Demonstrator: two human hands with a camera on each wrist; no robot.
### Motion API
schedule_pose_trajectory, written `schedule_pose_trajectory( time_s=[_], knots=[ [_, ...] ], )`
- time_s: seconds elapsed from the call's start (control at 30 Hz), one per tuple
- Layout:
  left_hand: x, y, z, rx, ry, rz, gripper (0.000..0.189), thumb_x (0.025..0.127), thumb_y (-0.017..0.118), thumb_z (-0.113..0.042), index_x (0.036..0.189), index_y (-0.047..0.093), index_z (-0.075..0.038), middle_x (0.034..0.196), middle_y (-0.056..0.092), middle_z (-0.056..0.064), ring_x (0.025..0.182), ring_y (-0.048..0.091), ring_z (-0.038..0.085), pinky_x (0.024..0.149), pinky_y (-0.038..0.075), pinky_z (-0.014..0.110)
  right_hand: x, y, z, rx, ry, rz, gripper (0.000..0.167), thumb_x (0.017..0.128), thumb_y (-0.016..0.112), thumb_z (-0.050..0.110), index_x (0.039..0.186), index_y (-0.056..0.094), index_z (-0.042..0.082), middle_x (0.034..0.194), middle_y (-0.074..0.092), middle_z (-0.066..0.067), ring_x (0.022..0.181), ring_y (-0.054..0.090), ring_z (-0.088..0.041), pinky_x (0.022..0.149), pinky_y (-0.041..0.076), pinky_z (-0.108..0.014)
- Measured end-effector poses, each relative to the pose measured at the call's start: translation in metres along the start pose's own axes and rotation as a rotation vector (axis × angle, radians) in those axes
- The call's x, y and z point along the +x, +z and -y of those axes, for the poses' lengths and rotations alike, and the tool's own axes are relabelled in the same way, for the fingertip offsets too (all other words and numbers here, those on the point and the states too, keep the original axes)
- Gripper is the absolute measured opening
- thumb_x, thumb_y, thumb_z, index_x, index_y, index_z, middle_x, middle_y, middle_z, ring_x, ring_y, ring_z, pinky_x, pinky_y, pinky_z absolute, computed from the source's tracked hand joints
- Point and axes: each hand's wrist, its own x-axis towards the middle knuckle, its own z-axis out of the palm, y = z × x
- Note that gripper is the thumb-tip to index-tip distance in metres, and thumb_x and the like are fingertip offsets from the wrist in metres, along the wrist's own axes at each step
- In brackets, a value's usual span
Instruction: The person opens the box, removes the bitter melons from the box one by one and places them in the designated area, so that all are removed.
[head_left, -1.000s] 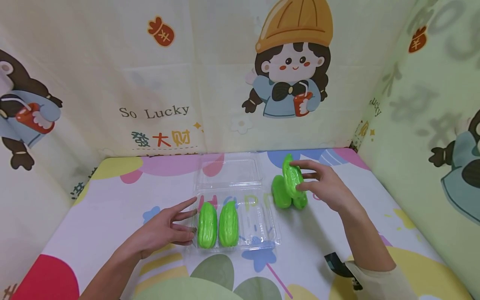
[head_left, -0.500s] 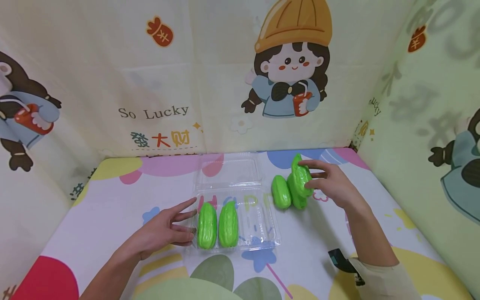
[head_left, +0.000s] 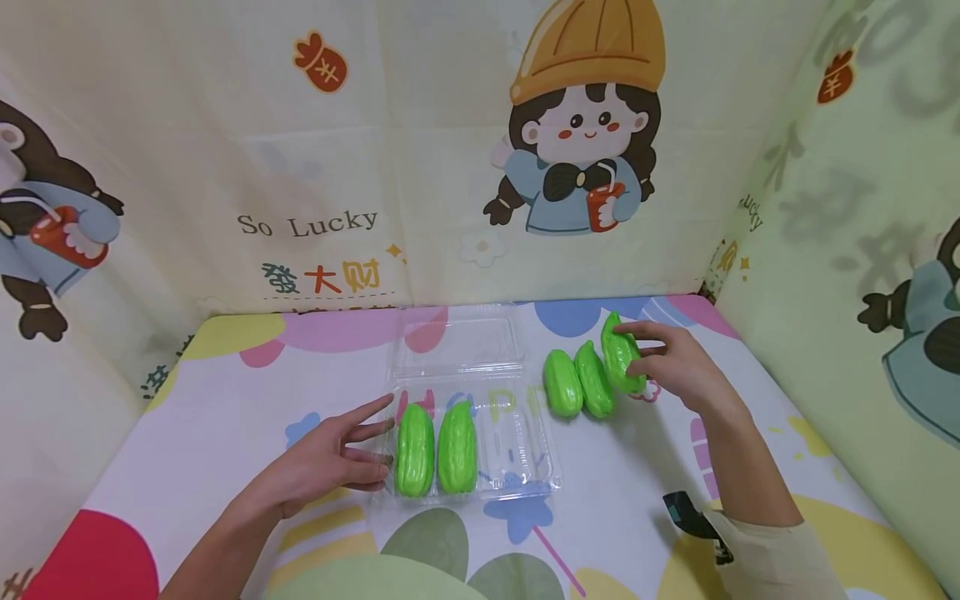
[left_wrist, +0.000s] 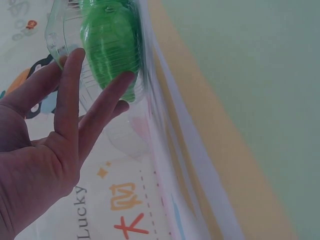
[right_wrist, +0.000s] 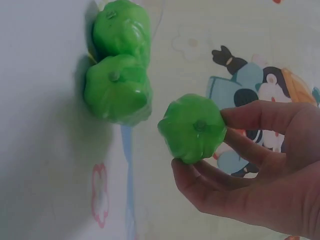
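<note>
My right hand (head_left: 677,364) pinches a glossy green ribbed gourd (head_left: 622,354) between thumb and fingertips. In the right wrist view the held gourd (right_wrist: 192,127) hangs apart from the table, end toward the camera. Left of it, two similar gourds lie side by side on the table, a plump one (head_left: 562,383) and a slimmer one (head_left: 595,382). My left hand (head_left: 333,458), fingers spread and fairly straight, touches the left wall of an open clear plastic box (head_left: 517,433). Inside the box's left part lie two more gourds, one on the left (head_left: 415,450), one beside it (head_left: 457,448).
The box's clear lid (head_left: 457,342) lies folded back behind it. A colourful patterned cloth (head_left: 622,517) covers the table. Printed cartoon curtains (head_left: 442,167) stand at the back and both sides. A dark band (head_left: 690,517) sits at the right sleeve.
My right hand has moved to the right with its gourd, from over the other two gourds to beside them. The slimmer gourd is now uncovered. My left hand stays put.
</note>
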Motion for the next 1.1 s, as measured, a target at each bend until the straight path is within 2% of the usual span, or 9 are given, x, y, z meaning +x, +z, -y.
schedule_pose_trajectory(
  time_s=[0.23, 0.47, 0.6, 0.8, 1.1],
  knots=[
    [0.0, 0.0, 0.0, -0.002, -0.002, 0.001, 0.1, 0.091, 0.078, -0.003, 0.169, 0.017, -0.015, 0.166, 0.027, 0.032, 0.109, 0.074, 0.029, 0.089, 0.064, 0.041, 0.007, 0.0, -0.012, -0.054, 0.014, 0.022, 0.062, 0.088, 0.066, 0.001, 0.149, 0.055, 0.006, 0.155, 0.043, -0.032, 0.129, 0.056, -0.049, 0.074, 0.06, -0.037],
    [-0.001, 0.002, 0.0, -0.013, 0.007, 0.006, 0.1, 0.091, 0.077, -0.002, 0.169, 0.015, -0.014, 0.166, 0.026, 0.032, 0.109, 0.073, 0.029, 0.089, 0.064, 0.041, 0.011, 0.003, -0.019, -0.045, 0.029, 0.027, 0.063, 0.087, 0.064, -0.002, 0.148, 0.054, 0.003, 0.154, 0.041, -0.033, 0.117, 0.059, -0.04, 0.062, 0.06, -0.041],
    [0.0, 0.002, 0.001, -0.014, 0.008, 0.008, 0.1, 0.091, 0.077, -0.001, 0.169, 0.015, -0.014, 0.166, 0.026, 0.033, 0.109, 0.073, 0.029, 0.089, 0.064, 0.041, 0.012, 0.005, -0.021, -0.067, 0.03, 0.033, 0.062, 0.086, 0.064, -0.003, 0.147, 0.054, 0.002, 0.152, 0.042, -0.034, 0.112, 0.059, -0.037, 0.06, 0.058, -0.038],
    [0.0, 0.0, 0.001, -0.003, -0.002, -0.002, 0.1, 0.091, 0.078, -0.002, 0.169, 0.017, -0.015, 0.166, 0.027, 0.032, 0.108, 0.074, 0.03, 0.09, 0.064, 0.041, 0.014, 0.006, -0.025, -0.086, 0.03, 0.047, 0.064, 0.085, 0.063, -0.004, 0.147, 0.055, 0.002, 0.152, 0.041, -0.035, 0.112, 0.058, -0.038, 0.06, 0.056, -0.037],
    [-0.001, 0.001, 0.001, 0.006, 0.014, 0.007, 0.099, 0.092, 0.077, -0.003, 0.168, 0.015, -0.012, 0.165, 0.026, 0.034, 0.108, 0.074, 0.03, 0.089, 0.064, 0.04, 0.016, 0.006, -0.03, -0.095, 0.013, 0.054, 0.066, 0.081, 0.063, -0.005, 0.147, 0.055, 0.001, 0.15, 0.045, -0.035, 0.11, 0.06, -0.036, 0.06, 0.055, -0.037]
  ],
)
